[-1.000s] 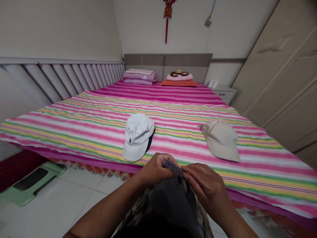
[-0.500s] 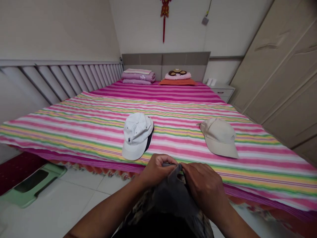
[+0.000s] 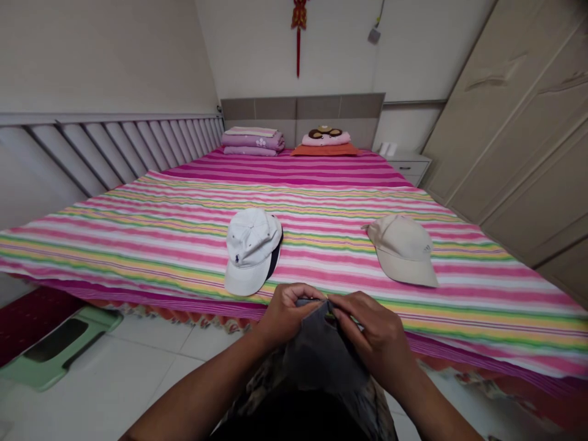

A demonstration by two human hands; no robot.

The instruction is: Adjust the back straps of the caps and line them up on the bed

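Low in front of me, near the bed's front edge, I hold a dark grey cloth cap (image 3: 312, 352). My left hand (image 3: 285, 315) pinches its upper edge between thumb and fingers. Close beside it, my right hand (image 3: 377, 326) grips the same edge by a small opening in the cloth, fingertips nearly touching the left ones. A white cap (image 3: 252, 236) with a small dark logo lies on the bed beyond my left hand, a dark-edged piece showing under its right side. Beyond my right hand lies a beige cap (image 3: 402, 245), brim toward me.
The bed (image 3: 321, 211) has a striped cover. Folded purple bedding (image 3: 257, 144) and a pink stack on an orange piece (image 3: 326, 150) sit by the headboard (image 3: 257, 109). A green stool (image 3: 78, 343) stands at lower left; a nightstand (image 3: 408, 165) and wardrobe (image 3: 505, 135) are on the right.
My right hand has shifted slightly left and turned, its thumb and fingers now pinching the cap's edge more visibly. My left hand keeps its hold. The view has shifted slightly.
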